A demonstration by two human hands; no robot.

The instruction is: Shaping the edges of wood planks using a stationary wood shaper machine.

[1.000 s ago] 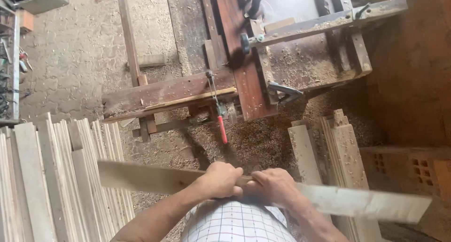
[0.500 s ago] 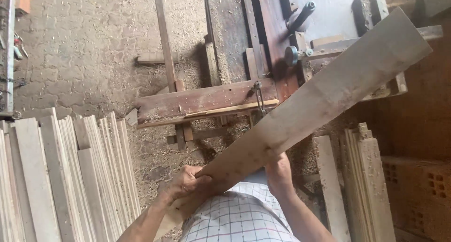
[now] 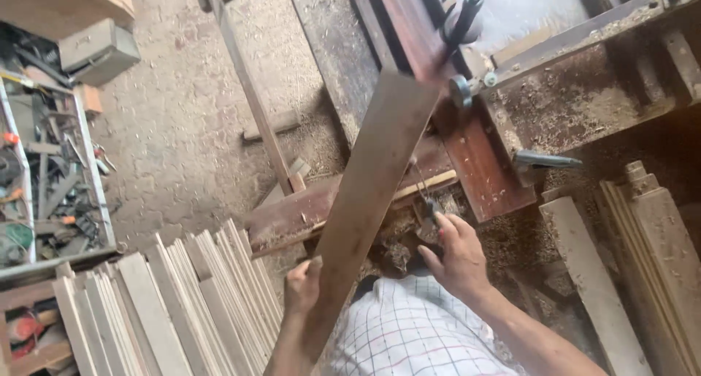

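We swing the long plank [image 3: 372, 201] from crosswise to pointing away onto the reddish saw bench [image 3: 467, 150]; left hand [image 3: 303, 285] grips its near edge, right hand [image 3: 456, 255] now off, fingers loosely spread.

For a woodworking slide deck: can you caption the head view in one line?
Left hand grips a long wooden board pointed at the sawdust-covered machine; right hand open beside it.

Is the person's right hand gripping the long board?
No, the right hand is open beside the long board; only the left hand holds it.
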